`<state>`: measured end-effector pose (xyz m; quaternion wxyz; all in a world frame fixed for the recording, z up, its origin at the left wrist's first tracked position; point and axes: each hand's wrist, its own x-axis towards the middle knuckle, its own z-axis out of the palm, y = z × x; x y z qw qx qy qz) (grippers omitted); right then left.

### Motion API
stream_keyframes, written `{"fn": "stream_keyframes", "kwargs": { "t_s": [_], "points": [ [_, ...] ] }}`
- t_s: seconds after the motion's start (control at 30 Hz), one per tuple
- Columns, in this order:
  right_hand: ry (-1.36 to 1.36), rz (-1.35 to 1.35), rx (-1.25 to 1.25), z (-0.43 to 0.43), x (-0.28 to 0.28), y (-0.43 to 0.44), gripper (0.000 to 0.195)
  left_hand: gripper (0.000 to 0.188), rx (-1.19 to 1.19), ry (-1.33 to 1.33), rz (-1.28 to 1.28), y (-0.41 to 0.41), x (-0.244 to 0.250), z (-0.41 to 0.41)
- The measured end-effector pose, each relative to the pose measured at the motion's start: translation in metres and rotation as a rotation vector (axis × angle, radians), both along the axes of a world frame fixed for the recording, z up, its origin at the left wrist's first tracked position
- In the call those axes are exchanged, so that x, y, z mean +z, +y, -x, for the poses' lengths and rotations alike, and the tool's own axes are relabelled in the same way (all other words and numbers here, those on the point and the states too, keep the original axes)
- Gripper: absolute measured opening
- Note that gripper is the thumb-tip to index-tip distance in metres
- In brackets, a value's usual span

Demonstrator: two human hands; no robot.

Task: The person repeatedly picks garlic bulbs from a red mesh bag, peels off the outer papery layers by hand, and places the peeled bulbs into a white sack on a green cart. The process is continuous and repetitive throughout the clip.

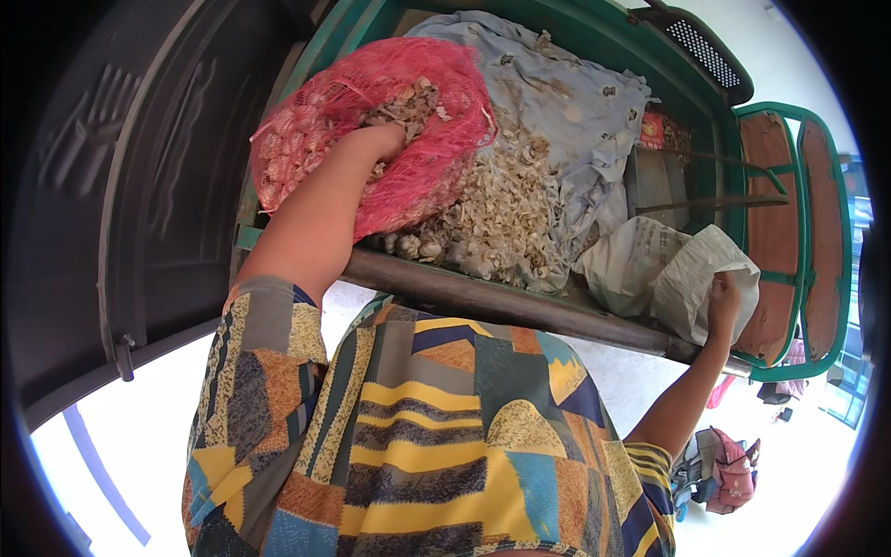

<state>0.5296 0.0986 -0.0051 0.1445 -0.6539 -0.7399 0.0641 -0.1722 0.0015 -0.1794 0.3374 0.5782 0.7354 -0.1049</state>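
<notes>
My left hand (387, 141) reaches into a red mesh sack (431, 167) that holds garlic bulbs and loose papery skins. Its fingers are buried among the contents, so their grip is hidden. On the right, my right hand (724, 298) has its fingers closed on the rim of a white woven sack (679, 268), which bears writing. Between the two sacks lies a heap of dry garlic skins (511, 209), partly on a grey-blue patterned cloth (557, 90). Several garlic bulbs (415, 246) sit under the mesh sack's lower edge.
A green metal cart bed (703, 90) surrounds these things, with a dark rail (480, 296) close to my body. A worn brown seat with a green frame (766, 237) stands at the right. Inside the bed are a grey metal box (654, 181) and a red packet (651, 131).
</notes>
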Motion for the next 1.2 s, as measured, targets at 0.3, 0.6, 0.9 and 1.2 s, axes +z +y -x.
{"fn": "stream_keyframes", "kwargs": {
  "t_s": [0.3,0.6,0.9,1.2],
  "points": [
    [0.217,-0.58,-0.109,0.045,0.037,-0.033,0.017,0.037,-0.039,0.096,0.055,0.008,0.047,-0.026],
    [0.501,-0.554,0.233,0.189,0.064,-0.025,0.018,0.041,0.097,0.022,0.073,0.011,-0.032,0.004],
    [0.673,-0.308,0.55,0.322,0.049,-0.022,0.012,0.026,-0.077,0.074,-0.093,0.001,0.053,-0.001],
    [0.705,0.04,0.741,0.357,0.002,-0.046,0.021,0.02,0.427,-0.711,-0.611,-0.007,0.151,-0.038]
  ]
}}
